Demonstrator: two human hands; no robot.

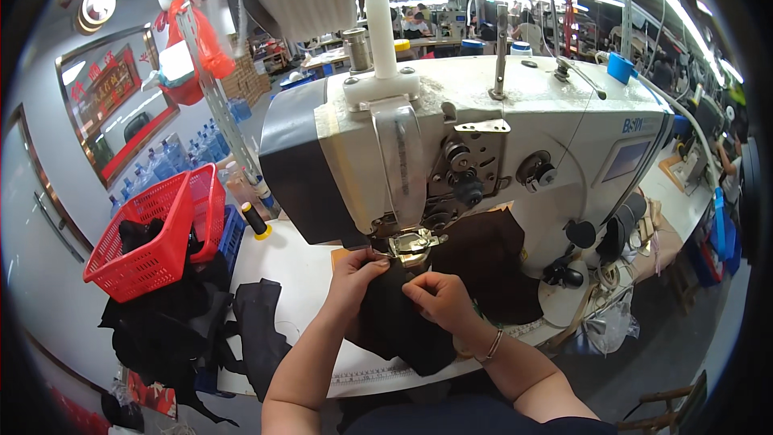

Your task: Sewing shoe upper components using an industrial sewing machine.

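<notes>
A white and dark grey sewing machine (346,161) stands in front of me, its needle and presser foot area (412,248) just beyond my fingers. Black fabric (403,326) hangs from under that area toward the table's front edge. My left hand (361,274) pinches the fabric's left edge close to the presser foot. With thumb and fingers closed, my right hand (439,298) grips the same fabric on its right side. A dark brown-black piece (491,262) lies right of the needle, partly behind my right hand. The needle tip itself is too small to make out.
Red plastic baskets (149,246) with black pieces stand at the left, above heaped black cloth (161,330). A black thread cone (256,221) and a folded black piece (259,326) rest on the white table (310,338). Small tools and a black-capped item (564,274) crowd the right side.
</notes>
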